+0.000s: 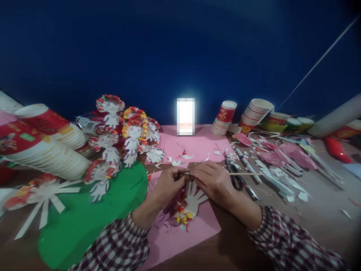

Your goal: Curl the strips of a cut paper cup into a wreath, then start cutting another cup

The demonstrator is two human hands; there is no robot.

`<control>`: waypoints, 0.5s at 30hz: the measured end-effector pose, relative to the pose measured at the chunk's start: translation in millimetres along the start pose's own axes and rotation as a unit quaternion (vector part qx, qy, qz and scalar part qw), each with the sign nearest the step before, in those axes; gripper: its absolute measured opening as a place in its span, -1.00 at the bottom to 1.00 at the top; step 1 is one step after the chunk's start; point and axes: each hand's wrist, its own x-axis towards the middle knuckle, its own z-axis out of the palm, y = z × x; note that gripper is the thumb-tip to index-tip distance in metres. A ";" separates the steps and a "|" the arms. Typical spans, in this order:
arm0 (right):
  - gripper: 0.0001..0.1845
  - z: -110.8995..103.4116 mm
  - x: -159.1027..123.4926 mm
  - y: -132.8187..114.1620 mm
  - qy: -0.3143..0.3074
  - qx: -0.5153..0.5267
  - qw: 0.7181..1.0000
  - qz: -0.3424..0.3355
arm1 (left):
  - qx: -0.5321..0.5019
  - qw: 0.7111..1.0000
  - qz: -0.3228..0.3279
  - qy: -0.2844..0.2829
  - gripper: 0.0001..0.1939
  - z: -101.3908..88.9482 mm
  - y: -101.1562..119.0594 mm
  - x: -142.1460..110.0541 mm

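Over the pink sheet (180,241), my left hand (169,186) and my right hand (214,182) meet at the fingertips. A paper cup cut into strips (193,201) hangs below them, with several strips splayed white and others curled into red and yellow rolls. My left hand is closed, pinching the end of one strip. A thin wooden stick (245,174) lies under my closed right hand and sticks out to the right; its tip, at the pinched strip, is hidden by my fingers.
Left are stacked paper cups (64,158), finished paper dolls with curled rims (132,135) and a green sheet (93,222). At the back a bright blurred screen (185,116) stands on another pink sheet (169,141). Right are scissors (235,177), pens (244,163), cups (254,113) and scraps.
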 end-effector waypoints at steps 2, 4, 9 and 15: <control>-0.83 -0.2 0.4 0.0 0.007 0.002 1.000 -0.005 | 0.000 1.000 -0.005 0.007 -0.77 -0.2 -0.5 0.2; -0.83 -0.5 0.4 0.2 0.012 0.004 1.000 -0.010 | -0.013 1.000 -0.016 0.004 -0.77 -0.3 -1.5 0.3; -0.82 0.1 -0.5 1.4 0.016 0.008 1.000 -0.009 | -0.045 0.998 -0.037 -0.012 -0.72 0.3 -1.4 -0.6; -0.86 -0.6 -0.1 0.7 0.019 0.007 1.000 -0.012 | -0.048 0.999 0.000 0.002 -0.65 -1.1 -3.5 1.5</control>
